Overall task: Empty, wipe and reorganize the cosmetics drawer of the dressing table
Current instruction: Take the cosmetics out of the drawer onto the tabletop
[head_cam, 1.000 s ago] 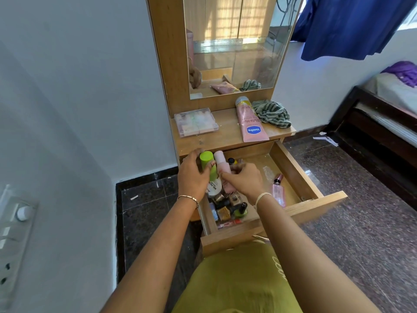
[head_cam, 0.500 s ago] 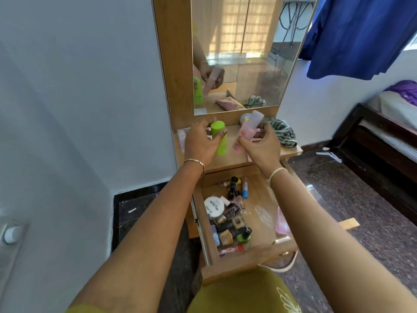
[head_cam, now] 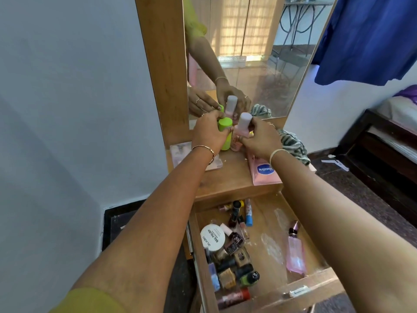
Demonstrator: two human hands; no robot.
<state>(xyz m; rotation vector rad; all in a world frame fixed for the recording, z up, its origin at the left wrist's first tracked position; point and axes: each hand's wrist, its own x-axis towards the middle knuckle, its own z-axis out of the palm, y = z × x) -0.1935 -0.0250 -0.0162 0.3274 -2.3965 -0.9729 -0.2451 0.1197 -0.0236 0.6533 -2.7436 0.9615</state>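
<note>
Green bottle [head_cam: 225, 131] being gripped by the curled left hand [head_cam: 208, 132], pink bottle [head_cam: 244, 124] being pinched by the right hand [head_cam: 260, 139], the 2 being held upright on the tabletop [head_cam: 232, 177], cosmetics [head_cam: 233, 256] lying in the open drawer [head_cam: 316, 288] below.

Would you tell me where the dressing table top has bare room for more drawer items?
Bare wood lies at the tabletop front, between the clear case and the Vaseline tube. By the mirror it is crowded: left hand on the green bottle, right hand on the pink bottle, striped cloth at right.
</note>
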